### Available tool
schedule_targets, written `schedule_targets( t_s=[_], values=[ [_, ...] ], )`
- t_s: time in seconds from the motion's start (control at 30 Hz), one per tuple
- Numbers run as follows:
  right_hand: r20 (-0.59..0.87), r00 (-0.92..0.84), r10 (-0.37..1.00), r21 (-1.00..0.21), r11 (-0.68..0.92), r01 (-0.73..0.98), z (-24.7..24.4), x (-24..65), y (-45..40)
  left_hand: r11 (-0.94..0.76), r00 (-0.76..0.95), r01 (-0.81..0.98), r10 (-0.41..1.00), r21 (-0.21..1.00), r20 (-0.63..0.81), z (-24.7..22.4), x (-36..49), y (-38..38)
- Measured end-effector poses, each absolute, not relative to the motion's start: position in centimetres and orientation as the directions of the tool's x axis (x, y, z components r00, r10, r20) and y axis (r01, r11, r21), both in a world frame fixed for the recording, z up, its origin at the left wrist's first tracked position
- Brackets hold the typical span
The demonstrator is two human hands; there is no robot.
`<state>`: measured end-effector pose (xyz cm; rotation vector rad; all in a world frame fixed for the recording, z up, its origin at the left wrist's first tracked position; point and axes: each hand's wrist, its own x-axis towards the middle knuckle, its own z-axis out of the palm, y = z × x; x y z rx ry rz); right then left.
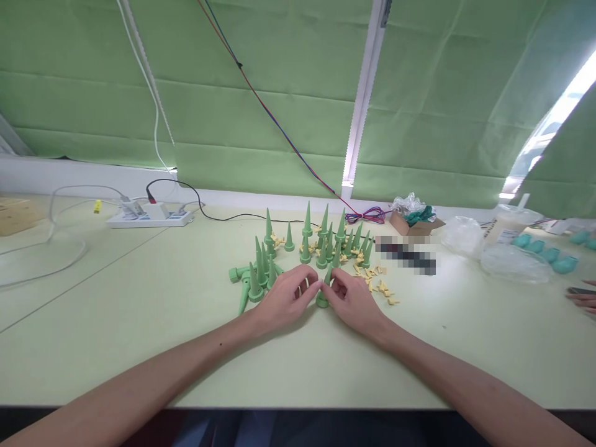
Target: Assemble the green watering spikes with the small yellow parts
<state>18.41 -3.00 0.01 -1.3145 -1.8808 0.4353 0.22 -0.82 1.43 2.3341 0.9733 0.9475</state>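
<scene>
Directly before me a green cone with a round base stands upright on the table. My right hand closes its thumb and fingers on the cone's side. From the other side my left hand reaches in, thumb and forefinger pinched together at the cone; anything between those fingertips is hidden. Behind both hands stand several more green cones, with small yellow pieces on or among them. A few green cones lie on their sides by my left hand. Loose yellow pieces are scattered past my right hand.
A white power strip with plugs and cables sits back left. A small cardboard box, clear plastic bags, a cup with a straw and teal pieces stand right. Another person's hand shows at the right edge.
</scene>
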Motion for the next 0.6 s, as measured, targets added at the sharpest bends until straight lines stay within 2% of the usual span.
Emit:
schedule_targets(
  t_s=[0.33,0.5,0.6],
  values=[
    [0.533,-0.073,0.843,-0.587,0.431,0.685,1.5,19.2,-2.2,-0.803,0.770,0.349,0.539,0.483,0.340,1.2,-0.1,-1.2],
    [0.575,-0.227,0.786,-0.441,0.532,0.723,2.0,18.9,-2.9,-0.808,0.798,0.349,0.522,0.475,0.302,1.2,-0.1,-1.2],
    [0.548,-0.284,0.787,-0.425,0.554,0.716,2.1,18.4,-2.8,-0.805,0.797,0.368,0.531,0.466,0.289,1.2,-0.1,-1.2]
  ],
)
